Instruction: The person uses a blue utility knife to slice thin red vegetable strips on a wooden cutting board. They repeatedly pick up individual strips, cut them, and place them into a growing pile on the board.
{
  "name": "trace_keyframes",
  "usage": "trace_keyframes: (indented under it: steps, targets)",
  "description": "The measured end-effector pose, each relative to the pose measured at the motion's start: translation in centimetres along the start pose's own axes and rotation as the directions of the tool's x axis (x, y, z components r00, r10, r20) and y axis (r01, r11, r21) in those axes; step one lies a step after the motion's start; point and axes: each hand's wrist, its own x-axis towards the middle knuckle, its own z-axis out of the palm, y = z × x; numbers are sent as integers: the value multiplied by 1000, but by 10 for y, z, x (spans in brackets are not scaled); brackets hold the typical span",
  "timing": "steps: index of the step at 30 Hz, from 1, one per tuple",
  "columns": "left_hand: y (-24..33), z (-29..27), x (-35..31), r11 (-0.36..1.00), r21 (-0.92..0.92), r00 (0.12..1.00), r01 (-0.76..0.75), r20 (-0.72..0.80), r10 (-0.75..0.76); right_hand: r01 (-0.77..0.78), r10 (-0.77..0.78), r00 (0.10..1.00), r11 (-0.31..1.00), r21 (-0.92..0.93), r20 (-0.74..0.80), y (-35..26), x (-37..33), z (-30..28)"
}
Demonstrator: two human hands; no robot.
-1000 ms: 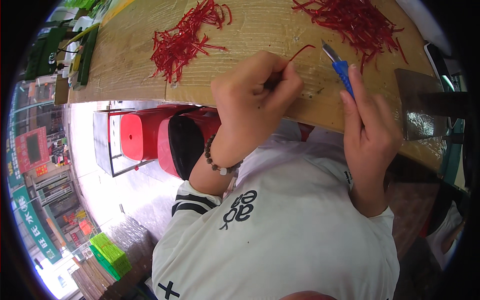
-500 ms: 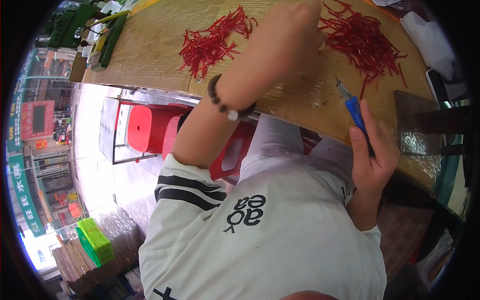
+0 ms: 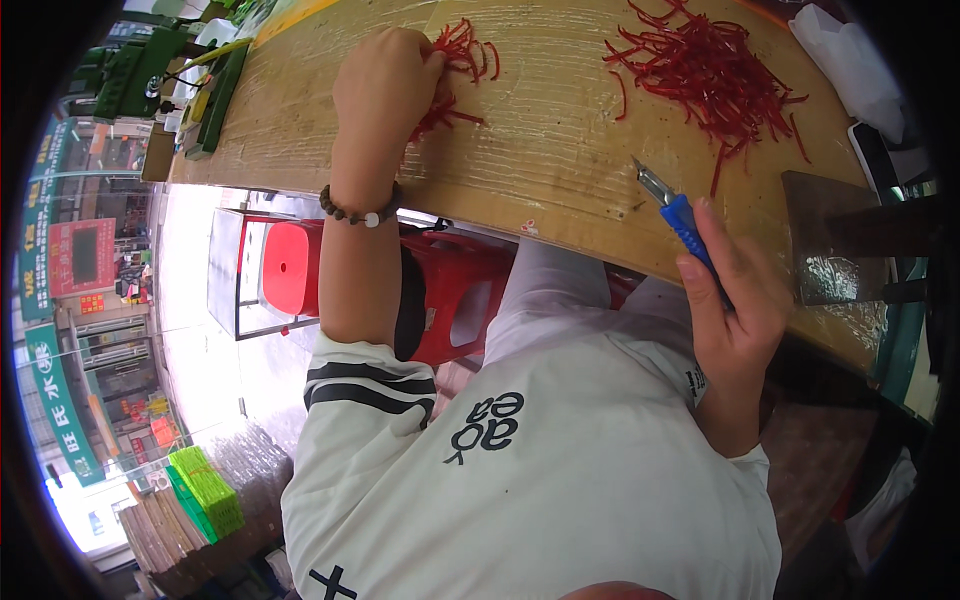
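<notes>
Your right hand (image 3: 742,298) grips the knife (image 3: 678,212) by its handle; beyond it to the left, your left hand (image 3: 382,88) is at the smaller pile (image 3: 460,48), finger closure unclear. The red strips (image 3: 437,116), also in the larger pile (image 3: 708,78) beyond the knife, seem light, limp, slick: best pinched near one end.

Left hand (image 3: 388,85) now at the left pile of red strips (image 3: 460,50), covering part of it; 1.0 s ago it is mid-bench pinching one red strip, 0.5 s ago by the right pile of red strips (image 3: 705,75). Loose red strip (image 3: 621,97) now shows at the right pile's left edge. Blue-handled knife (image 3: 685,222) sits nearer the bench (image 3: 550,150) front than 1.0 s ago; blade swung leftward since 0.5 s ago.
</notes>
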Motion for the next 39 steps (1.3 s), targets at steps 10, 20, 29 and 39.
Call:
trace_keyframes:
  steps: [10, 20, 29, 39]
  targets:
    - [-2, -8, -10, 973, -172, 980, 151, -105, -170, -19, 19, 999, 1000, -6, 41, -2, 2, -1]
    - [-13, 4, -19, 924, -364, 951, 116, -227, -208, -18, 18, 998, 1000, -12, 59, -1, 1, -1]
    - [-8, -7, -31, 857, -505, 960, 102, -177, -219, -1, 2, 998, 1000, -23, 60, -2, 3, 0]
    - [93, -2, -85, 610, -751, 968, -252, -193, 162, -161, 163, 974, 987, -28, 156, -12, 5, -4]
